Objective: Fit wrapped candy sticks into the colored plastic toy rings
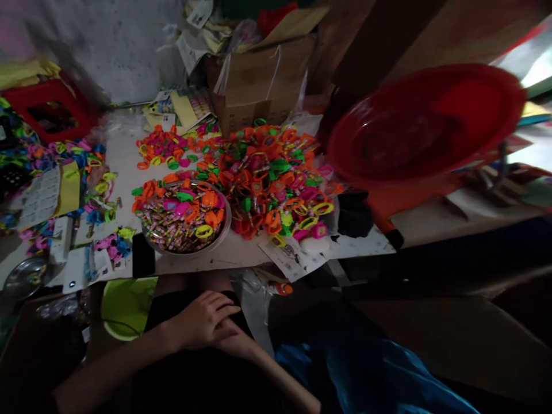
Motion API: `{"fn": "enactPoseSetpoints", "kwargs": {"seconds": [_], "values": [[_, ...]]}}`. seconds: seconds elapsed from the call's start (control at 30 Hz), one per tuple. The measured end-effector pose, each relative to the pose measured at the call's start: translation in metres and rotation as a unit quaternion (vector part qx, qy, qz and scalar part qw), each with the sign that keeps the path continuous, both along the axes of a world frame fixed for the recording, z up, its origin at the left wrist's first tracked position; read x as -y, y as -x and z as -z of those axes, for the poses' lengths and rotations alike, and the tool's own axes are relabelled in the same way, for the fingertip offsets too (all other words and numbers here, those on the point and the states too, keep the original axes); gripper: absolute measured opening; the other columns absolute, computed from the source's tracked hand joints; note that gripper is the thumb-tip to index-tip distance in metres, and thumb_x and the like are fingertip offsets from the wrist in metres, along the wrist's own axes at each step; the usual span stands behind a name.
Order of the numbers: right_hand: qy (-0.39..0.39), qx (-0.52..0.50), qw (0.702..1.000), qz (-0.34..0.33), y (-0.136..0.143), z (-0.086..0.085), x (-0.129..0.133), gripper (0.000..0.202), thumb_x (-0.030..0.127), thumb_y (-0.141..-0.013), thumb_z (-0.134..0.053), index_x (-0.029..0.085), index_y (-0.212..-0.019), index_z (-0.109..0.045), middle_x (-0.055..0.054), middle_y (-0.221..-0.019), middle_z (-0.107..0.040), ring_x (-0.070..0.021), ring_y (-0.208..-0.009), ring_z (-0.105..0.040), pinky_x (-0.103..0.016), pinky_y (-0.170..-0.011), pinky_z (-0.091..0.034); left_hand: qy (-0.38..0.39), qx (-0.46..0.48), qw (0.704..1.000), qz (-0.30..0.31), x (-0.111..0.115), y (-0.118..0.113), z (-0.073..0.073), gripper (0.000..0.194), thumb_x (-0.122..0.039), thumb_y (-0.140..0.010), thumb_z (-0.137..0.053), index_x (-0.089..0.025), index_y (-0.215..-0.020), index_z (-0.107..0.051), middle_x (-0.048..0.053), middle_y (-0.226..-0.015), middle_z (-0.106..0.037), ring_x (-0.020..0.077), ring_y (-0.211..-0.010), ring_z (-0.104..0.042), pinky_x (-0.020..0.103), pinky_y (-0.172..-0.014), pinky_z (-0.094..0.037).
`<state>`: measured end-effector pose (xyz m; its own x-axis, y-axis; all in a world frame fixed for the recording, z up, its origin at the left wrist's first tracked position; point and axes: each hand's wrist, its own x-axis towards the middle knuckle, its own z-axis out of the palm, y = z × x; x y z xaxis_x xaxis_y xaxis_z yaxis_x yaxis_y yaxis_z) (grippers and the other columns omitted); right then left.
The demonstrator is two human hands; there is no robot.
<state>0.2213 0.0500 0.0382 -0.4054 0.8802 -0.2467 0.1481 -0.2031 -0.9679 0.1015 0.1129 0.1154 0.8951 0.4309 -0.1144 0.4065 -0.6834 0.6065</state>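
On my lap, below the table edge, my left hand (202,322) lies over my right hand (235,339). The left fingers are stretched loosely across the right hand, with no object in them. My right hand's fingers are mostly hidden beneath the left. Nearest on the table stands a round clear bowl (229,221) of small wrapped candy-like pieces, topped with several bright toy watches. To its right spreads a large heap of toy watches (276,178) in orange, pink, green and yellow. A smaller pile of similar watches (159,146) lies behind the bowl.
A large red basin (401,132) stands at the right. Behind the heap is a cardboard box (269,75). A black phone (143,256) lies at the table's front edge. Left are a red stool (56,109), papers and more toys. A yellow-green bucket (127,307) sits below.
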Motion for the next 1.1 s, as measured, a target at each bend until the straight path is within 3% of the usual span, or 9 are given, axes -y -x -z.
{"fn": "enactPoseSetpoints", "kwargs": {"seconds": [0.17, 0.3, 0.37, 0.47, 0.6, 0.73, 0.87, 0.97, 1.1], "values": [[-0.023, -0.055, 0.998, -0.01, 0.012, 0.013, 0.004, 0.057, 0.019, -0.072, -0.058, 0.017, -0.127, -0.043, -0.014, -0.128, -0.051, -0.0236, -0.118, -0.052, -0.04, -0.094, -0.048, -0.023, -0.006, 1.0, -0.014, 0.003, 0.013, 0.001, 0.057, -0.056, -0.089, -0.044, -0.02, -0.133, -0.049, 0.012, -0.131, -0.055, 0.0269, -0.121, -0.048, 0.046, -0.108, -0.032], [-0.029, -0.001, 0.998, 0.047, 0.0, 0.037, -0.002, 0.027, 0.029, -0.078, -0.055, 0.017, -0.102, -0.055, -0.008, -0.099, -0.062, -0.0188, -0.09, -0.06, -0.033, -0.078, -0.052, -0.049, 0.024, 0.998, -0.034, -0.025, 0.011, 0.003, 0.053, -0.052, -0.09, -0.047, -0.021, -0.132, -0.049, 0.011, -0.134, -0.053, 0.0258, -0.124, -0.046, 0.045, -0.11, -0.03], [-0.02, 0.075, 0.988, 0.136, -0.012, 0.056, -0.006, 0.018, 0.033, -0.082, -0.051, 0.019, -0.091, -0.055, -0.005, -0.088, -0.062, -0.0172, -0.081, -0.06, -0.031, -0.075, -0.052, -0.063, 0.048, 0.99, -0.115, -0.054, 0.007, 0.007, 0.042, -0.044, -0.093, -0.044, -0.019, -0.126, -0.052, 0.01, -0.13, -0.056, 0.0226, -0.123, -0.048, 0.04, -0.108, -0.034], [-0.013, 0.133, 0.968, 0.213, -0.027, 0.085, -0.003, 0.019, 0.033, -0.084, -0.045, 0.02, -0.096, -0.052, -0.007, -0.09, -0.061, -0.0191, -0.085, -0.059, -0.035, -0.081, -0.05, -0.082, 0.048, 0.952, -0.29, -0.1, -0.003, 0.019, 0.027, -0.035, -0.094, -0.045, -0.019, -0.11, -0.06, 0.007, -0.115, -0.064, 0.0202, -0.112, -0.056, 0.036, -0.101, -0.041], [-0.022, 0.143, 0.961, 0.234, -0.032, 0.105, 0.01, 0.026, 0.028, -0.082, -0.043, 0.02, -0.105, -0.05, -0.01, -0.102, -0.063, -0.0211, -0.096, -0.061, -0.038, -0.084, -0.049, -0.13, 0.007, 0.928, -0.348, -0.133, -0.018, 0.04, 0.02, -0.031, -0.088, -0.056, -0.019, -0.104, -0.061, 0.007, -0.114, -0.065, 0.0217, -0.112, -0.055, 0.035, -0.099, -0.041], [-0.034, 0.156, 0.956, 0.245, -0.033, 0.102, 0.01, 0.029, 0.027, -0.085, -0.039, 0.019, -0.111, -0.049, -0.013, -0.109, -0.064, -0.0228, -0.103, -0.062, -0.038, -0.084, -0.051, -0.19, -0.012, 0.919, -0.345, -0.134, -0.027, 0.047, 0.014, -0.033, -0.086, -0.059, -0.019, -0.089, -0.062, 0.007, -0.099, -0.068, 0.0255, -0.104, -0.055, 0.04, -0.096, -0.04], [-0.04, 0.165, 0.956, 0.239, -0.045, 0.089, -0.005, 0.021, 0.029, -0.089, -0.04, 0.022, -0.106, -0.051, -0.012, -0.104, -0.066, -0.0225, -0.098, -0.063, -0.039, -0.084, -0.051, -0.231, -0.001, 0.903, -0.363, -0.125, -0.023, 0.035, 0.021, -0.04, -0.086, -0.058, -0.019, -0.085, -0.06, 0.009, -0.092, -0.068, 0.0265, -0.099, -0.056, 0.04, -0.093, -0.039], [-0.072, 0.239, 0.96, 0.129, -0.053, 0.075, -0.018, 0.025, 0.021, -0.09, -0.038, 0.023, -0.111, -0.051, -0.009, -0.106, -0.067, -0.0185, -0.097, -0.063, -0.035, -0.084, -0.051, -0.196, 0.031, 0.906, -0.373, -0.113, -0.011, 0.022, 0.02, -0.038, -0.088, -0.055, -0.019, -0.084, -0.057, 0.006, -0.085, -0.066, 0.0222, -0.09, -0.06, 0.034, -0.085, -0.043], [-0.125, 0.372, 0.919, -0.037, -0.045, 0.058, -0.042, 0.031, 0.015, -0.091, -0.037, 0.017, -0.118, -0.052, -0.01, -0.112, -0.066, -0.016, -0.101, -0.062, -0.026, -0.085, -0.048, -0.11, 0.078, 0.901, -0.412, -0.088, 0.013, 0.012, 0.018, -0.037, -0.089, -0.052, -0.02, -0.084, -0.055, 0.003, -0.084, -0.066, 0.0171, -0.082, -0.061, 0.028, -0.079, -0.044]]}}
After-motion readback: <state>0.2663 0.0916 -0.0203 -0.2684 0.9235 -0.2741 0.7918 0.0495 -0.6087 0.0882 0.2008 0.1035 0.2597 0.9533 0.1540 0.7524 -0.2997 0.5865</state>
